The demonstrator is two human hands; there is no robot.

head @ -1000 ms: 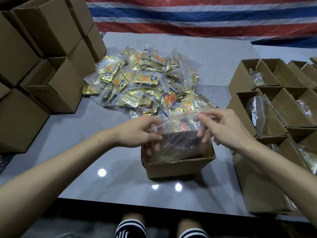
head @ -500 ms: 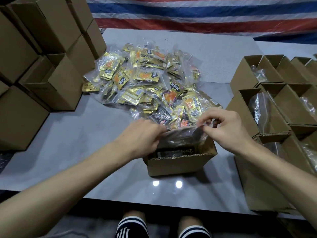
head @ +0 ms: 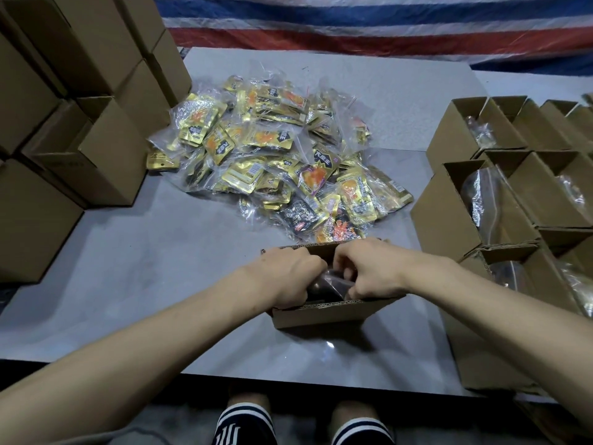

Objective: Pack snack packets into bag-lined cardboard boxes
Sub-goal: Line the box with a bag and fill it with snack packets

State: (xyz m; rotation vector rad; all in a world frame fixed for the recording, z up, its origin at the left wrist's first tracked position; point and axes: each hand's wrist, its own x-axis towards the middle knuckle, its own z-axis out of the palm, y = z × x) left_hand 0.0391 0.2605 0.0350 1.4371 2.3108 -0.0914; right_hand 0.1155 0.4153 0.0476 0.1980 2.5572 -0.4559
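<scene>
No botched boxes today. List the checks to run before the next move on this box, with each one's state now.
1. Liner bag down inside the box: ok.
2. Its mouth sealed: cannot tell, hands cover it.
3. Hands clear: not ok, left hand and right hand both grip the bag inside.
4. The box flat on the table: ok.
5. Spare packets within reach: ok, piled beyond the box.

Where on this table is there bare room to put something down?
Bare table left of the open box, between the stacked boxes and the packet pile; also behind the pile. The right side is crowded with lined boxes.
</scene>
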